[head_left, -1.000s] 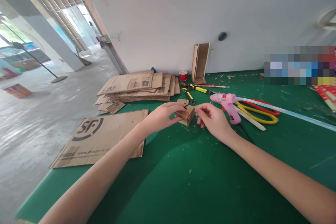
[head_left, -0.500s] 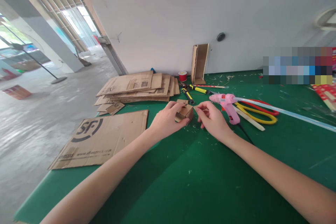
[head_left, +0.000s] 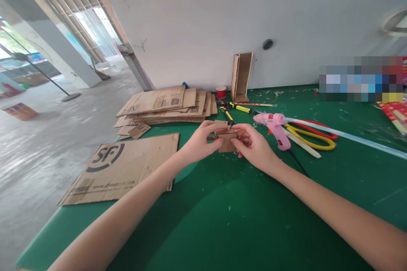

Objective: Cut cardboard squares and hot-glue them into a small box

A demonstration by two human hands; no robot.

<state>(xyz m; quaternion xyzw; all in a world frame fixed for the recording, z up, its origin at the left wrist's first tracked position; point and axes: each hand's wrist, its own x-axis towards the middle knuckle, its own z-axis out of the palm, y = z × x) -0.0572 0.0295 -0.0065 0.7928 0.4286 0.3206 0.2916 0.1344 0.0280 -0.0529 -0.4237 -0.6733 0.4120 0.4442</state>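
Observation:
A small brown cardboard box (head_left: 227, 139) is held just above the green table (head_left: 222, 216), between both of my hands. My left hand (head_left: 201, 142) grips its left side with thumb and curled fingers. My right hand (head_left: 254, 146) pinches its right side, fingers closed on the cardboard. Close behind the box lies a pink glue gun (head_left: 276, 126), to the right of my right hand.
A flat printed cardboard sheet (head_left: 122, 168) lies at the left. A stack of flattened cartons (head_left: 168, 103) sits behind it. Yellow and red scissors (head_left: 313, 135), a yellow-handled tool (head_left: 227, 115), a red spool (head_left: 221, 91) and an upright cardboard piece (head_left: 241, 76) stand further back by the white wall.
My right hand has closed in from the right and taken hold of the small box. The box has turned and lifted slightly between both hands.

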